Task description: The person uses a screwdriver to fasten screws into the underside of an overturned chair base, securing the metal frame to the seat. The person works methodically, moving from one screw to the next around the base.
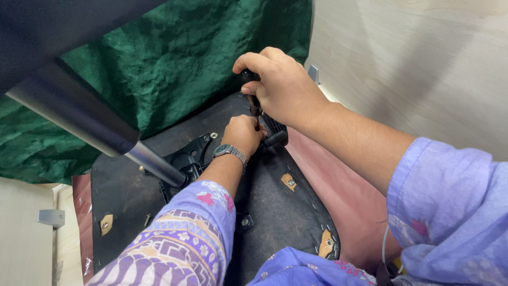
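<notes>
Black tool handle gripped over an upturned chair seat

Black, fabric-covered underside of an overturned chair seat (275, 212) lies between a rumpled dark green cloth (174, 63) and a pale wooden panel (423, 58). The right hand (283, 87) is clenched tight around the dark handle of a screwdriver-like tool (253, 95), held upright above the seat's far edge. The left hand (242, 135), with a silver metal wristwatch (230, 152), is curled closed at the tool's lower end, beside a ribbed black plastic part (275, 130); what its fingers pinch is hidden. A silver metal chair column (90, 122) rises from the black mounting plate (185, 161) near the seat's middle. Small tan tabs with screws (288, 181) sit along the seat's edges.
</notes>
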